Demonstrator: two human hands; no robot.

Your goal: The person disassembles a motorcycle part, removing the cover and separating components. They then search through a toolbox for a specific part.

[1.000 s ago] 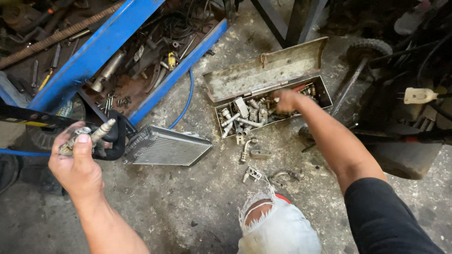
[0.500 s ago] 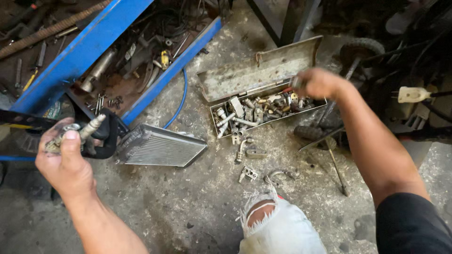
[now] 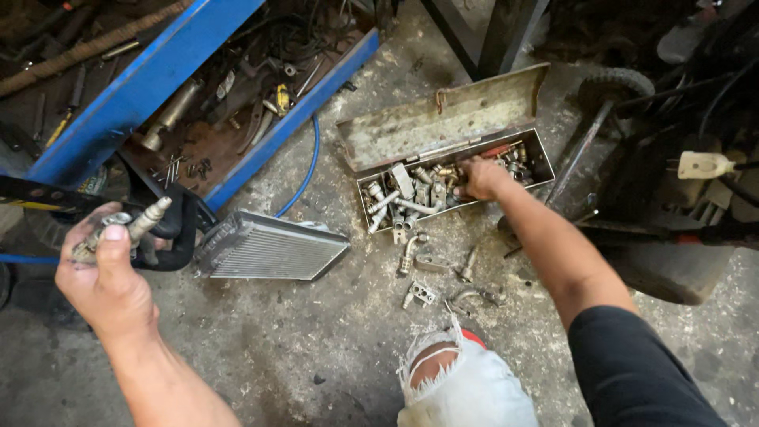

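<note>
A: What does the left hand [image 3: 107, 281] hold?

B: It is closed around a metal fitting [image 3: 118, 232], thumb on top. The long axis of the fitting goes up and to the right from the fist, and its tip points toward the finned radiator [image 3: 269, 249], which lies on the floor just to the right of this hand.

A: And the right hand [image 3: 481, 178]?

B: It is inside the open metal box [image 3: 443, 126], fingers bent down among the fittings in the box [image 3: 411, 194]. I cannot tell if it already grips one.

A: Which hand is nearer to the box?

B: The right one, clearly; the left is well apart from it. Some loose fittings [image 3: 427, 269] lie on the concrete floor [image 3: 316, 340], below the right hand, toward the knee [image 3: 451, 372].
</note>
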